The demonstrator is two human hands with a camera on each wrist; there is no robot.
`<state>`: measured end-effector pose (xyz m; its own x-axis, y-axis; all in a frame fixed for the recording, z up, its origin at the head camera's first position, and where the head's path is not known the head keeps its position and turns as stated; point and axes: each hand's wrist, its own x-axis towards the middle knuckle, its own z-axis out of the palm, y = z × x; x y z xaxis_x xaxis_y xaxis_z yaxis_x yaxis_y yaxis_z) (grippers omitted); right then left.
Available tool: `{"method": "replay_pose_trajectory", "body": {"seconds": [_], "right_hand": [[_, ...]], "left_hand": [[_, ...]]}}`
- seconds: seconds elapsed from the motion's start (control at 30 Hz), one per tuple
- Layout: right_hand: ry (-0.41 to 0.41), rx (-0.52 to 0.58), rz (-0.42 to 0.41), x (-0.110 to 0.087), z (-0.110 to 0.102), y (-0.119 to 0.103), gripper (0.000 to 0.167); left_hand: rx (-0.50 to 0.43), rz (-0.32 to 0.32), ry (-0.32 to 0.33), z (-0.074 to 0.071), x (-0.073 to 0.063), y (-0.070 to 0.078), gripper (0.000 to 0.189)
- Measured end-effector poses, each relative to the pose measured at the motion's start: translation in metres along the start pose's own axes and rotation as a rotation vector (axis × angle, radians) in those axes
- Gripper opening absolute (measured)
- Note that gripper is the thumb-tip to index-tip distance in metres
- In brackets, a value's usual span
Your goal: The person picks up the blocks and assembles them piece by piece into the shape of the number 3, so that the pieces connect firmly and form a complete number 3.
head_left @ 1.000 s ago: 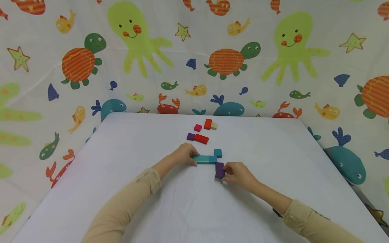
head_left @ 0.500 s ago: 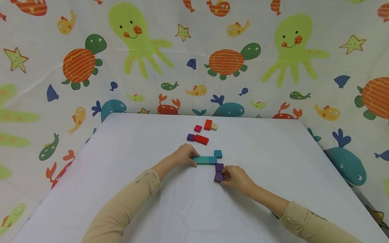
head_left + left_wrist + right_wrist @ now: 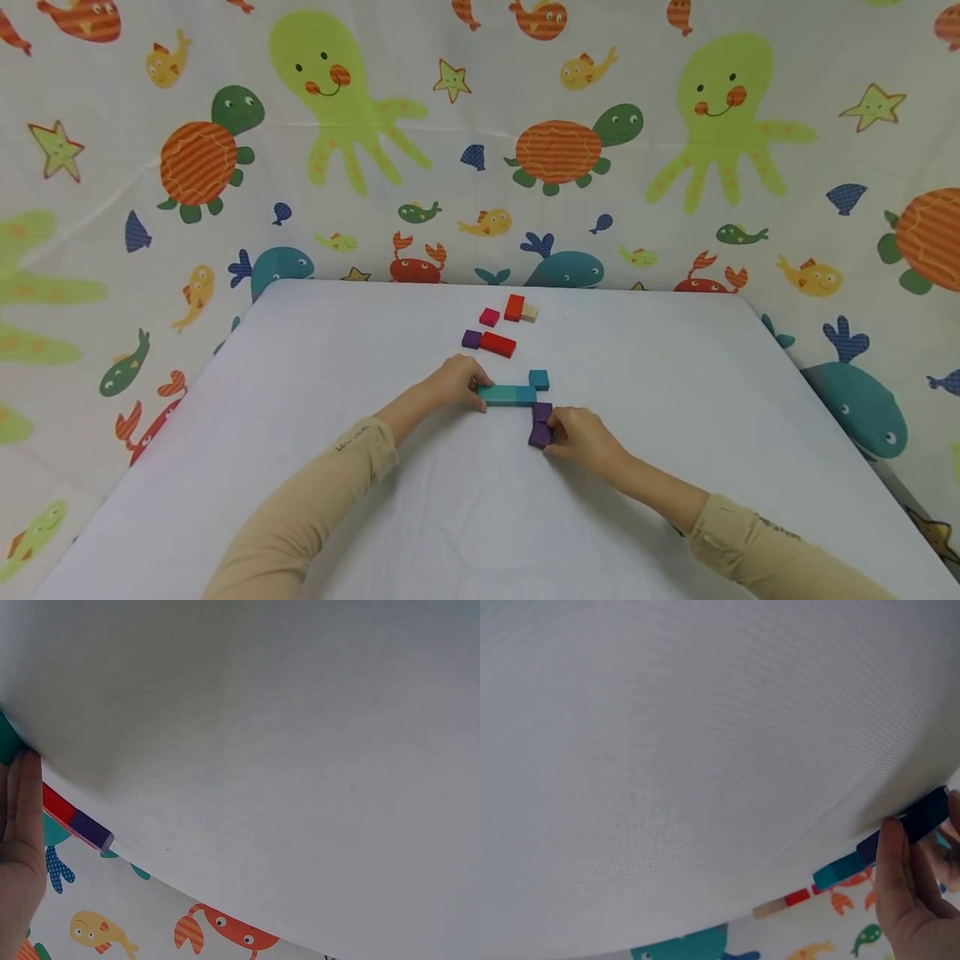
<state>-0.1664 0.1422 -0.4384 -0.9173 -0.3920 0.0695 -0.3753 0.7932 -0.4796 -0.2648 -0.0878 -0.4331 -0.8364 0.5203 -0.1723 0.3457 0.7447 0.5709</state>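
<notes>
In the head view my left hand [image 3: 453, 381] pinches the left end of a long teal block [image 3: 497, 396] between thumb and fingers. A blue block [image 3: 526, 396] continues the row on its right, and another small blue block [image 3: 538, 380] lies behind that one. Two purple blocks run toward me from the row's right end. The farther purple block [image 3: 542, 412] is by the blue one; my right hand [image 3: 588, 437] pinches the nearer purple block [image 3: 539, 436], which sits slightly turned. The right wrist view shows the right thumb and fingers [image 3: 892, 859] around the dark blocks.
Farther back on the white table [image 3: 360, 333] lie a long red block [image 3: 497, 344] touching a small purple cube [image 3: 471, 338], a pink cube [image 3: 489, 317], and an orange-red block [image 3: 513, 307] beside a beige one [image 3: 529, 312]. A sea-animal cloth [image 3: 480, 108] hangs behind.
My right hand has moved slightly toward me, drawing the nearer purple block back so that the farther one shows more fully. The left hand stays at the teal block.
</notes>
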Motion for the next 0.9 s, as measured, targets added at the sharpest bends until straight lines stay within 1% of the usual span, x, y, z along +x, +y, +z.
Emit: {"method": "replay_pose_trajectory", "body": {"seconds": [0.1,0.3,0.4,0.67,0.8,0.9], "right_hand": [[0.002,-0.005,0.012,0.001,0.000,-0.001,0.024],[0.003,0.005,0.045,0.000,0.002,-0.002,0.025],[0.011,0.010,0.056,-0.001,0.002,-0.002,0.024],[0.003,0.018,0.076,0.000,0.000,-0.002,0.027],[-0.005,0.053,0.088,-0.002,-0.003,-0.002,0.028],[-0.011,0.093,0.064,-0.002,-0.009,0.001,0.028]], "left_hand": [[0.005,-0.002,0.005,-0.001,0.001,0.000,0.041],[-0.006,-0.011,-0.013,0.000,0.001,-0.001,0.041],[-0.009,-0.015,-0.011,0.000,0.002,0.000,0.041],[0.007,0.002,0.006,0.000,0.002,0.000,0.041],[0.014,-0.009,0.004,0.000,0.001,0.001,0.041],[0.014,-0.023,-0.002,0.000,0.000,0.000,0.041]]}}
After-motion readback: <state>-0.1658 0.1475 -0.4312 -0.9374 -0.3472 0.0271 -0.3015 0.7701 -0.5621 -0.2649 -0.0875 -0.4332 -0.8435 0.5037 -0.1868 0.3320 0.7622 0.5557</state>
